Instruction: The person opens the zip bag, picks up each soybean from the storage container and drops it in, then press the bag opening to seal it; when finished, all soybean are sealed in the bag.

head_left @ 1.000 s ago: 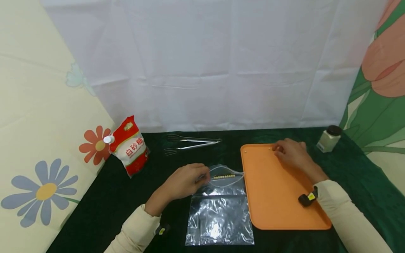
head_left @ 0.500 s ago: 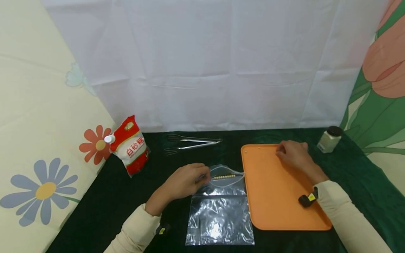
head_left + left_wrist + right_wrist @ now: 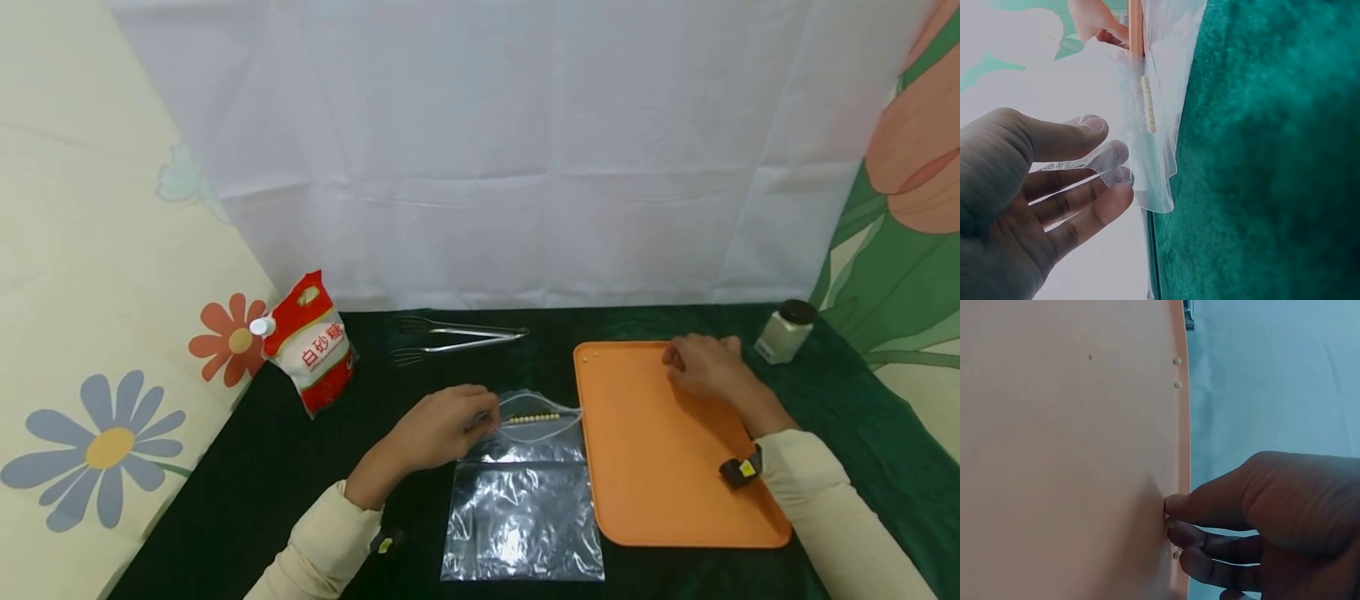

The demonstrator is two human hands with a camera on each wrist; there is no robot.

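Observation:
A clear zip-top bag (image 3: 521, 517) lies flat with its mouth parted. My left hand (image 3: 442, 425) pinches the mouth's left corner; in the left wrist view, film shows between thumb and fingers (image 3: 1124, 152). A short row of pale yellow beads (image 3: 531, 418) shows at the opening. My right hand (image 3: 705, 367) is over the far edge of an orange tray (image 3: 652, 467). In the right wrist view its thumb and fingertips meet the tray by the rim; I cannot tell whether they hold a bead. Two small pale beads (image 3: 1177, 373) sit along the rim, and another bead (image 3: 1176, 555) shows beside the fingers.
Metal tongs (image 3: 468, 337) lie at the back of the dark green cloth. A red and white sugar bag (image 3: 311, 346) with a white spout stands at the left. At the back right is a dark-lidded jar (image 3: 785, 332). White cloth hangs behind.
One bead has rolled left along the tray's far edge, close to the bead in the corner. My right hand has shifted slightly right. The left hand keeps its hold on the bag.

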